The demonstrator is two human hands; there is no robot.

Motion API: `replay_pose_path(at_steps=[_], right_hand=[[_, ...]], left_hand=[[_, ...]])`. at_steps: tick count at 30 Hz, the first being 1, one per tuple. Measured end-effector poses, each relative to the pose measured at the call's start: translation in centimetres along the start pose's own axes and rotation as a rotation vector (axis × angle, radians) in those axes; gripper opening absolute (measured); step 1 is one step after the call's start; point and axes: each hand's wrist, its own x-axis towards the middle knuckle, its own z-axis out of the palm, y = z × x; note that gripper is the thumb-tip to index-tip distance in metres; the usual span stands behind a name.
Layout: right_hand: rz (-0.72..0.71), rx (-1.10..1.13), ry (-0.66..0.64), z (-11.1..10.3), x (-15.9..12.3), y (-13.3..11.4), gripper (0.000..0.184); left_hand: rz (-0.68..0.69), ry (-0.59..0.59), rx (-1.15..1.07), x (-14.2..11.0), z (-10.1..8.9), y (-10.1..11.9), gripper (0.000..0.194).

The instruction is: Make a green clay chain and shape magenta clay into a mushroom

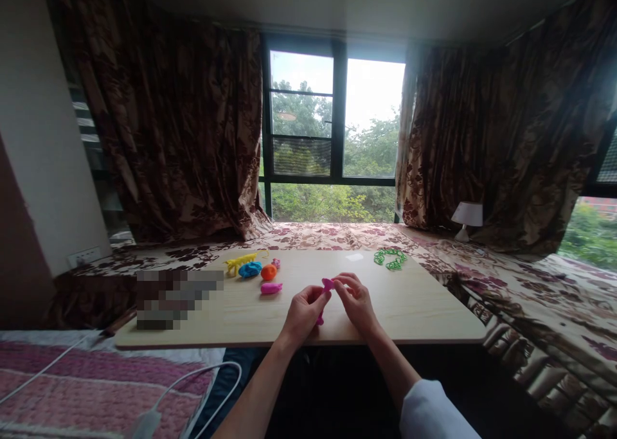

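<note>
Between my two hands is a small bright pink soft-looking piece point(328, 285), with a flared top and a lower end showing beneath my left fingers. My left hand point(304, 310) is closed around its stem. The fingertips of my right hand point(355, 302) pinch its upper edge from the right. Its exact kind cannot be made out. To the left on the table lie a pink rounded toy point(270, 288), an orange ball-like piece point(268, 272), a blue crumpled bundle point(250, 270), a yellow fringed piece point(240, 262) and a tiny pink bit point(276, 263).
A green looped chain point(391, 259) lies at the back right of the pale wooden table point(414, 310). A small white lamp point(466, 219) stands on the flowered window ledge beyond. A white cable point(212, 367) loops over the striped bedding point(96, 394) at left; a blurred patch covers the table's left end.
</note>
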Motion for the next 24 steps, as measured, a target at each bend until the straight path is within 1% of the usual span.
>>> replay_pose_path(at_steps=[2, 8, 14, 21, 24], right_hand=[[-0.001, -0.002, 0.002, 0.01, -0.01, 0.11, 0.021], [0.015, -0.018, 0.016, -0.13, 0.05, 0.24, 0.023], [0.043, 0.036, 0.014, -0.18, 0.13, 0.16, 0.031], [0.025, 0.003, 0.000, -0.13, 0.05, 0.20, 0.022], [0.024, -0.006, -0.006, -0.08, 0.01, 0.29, 0.020]], left_hand=[[0.001, -0.010, 0.018, -0.01, 0.01, -0.09, 0.037], [0.008, -0.016, 0.057, -0.02, 0.12, -0.19, 0.035], [-0.016, 0.049, -0.004, -0.05, 0.03, 0.26, 0.039], [-0.017, 0.028, -0.012, -0.12, -0.05, 0.56, 0.039], [-0.010, 0.000, 0.005, -0.08, -0.11, 0.49, 0.040]])
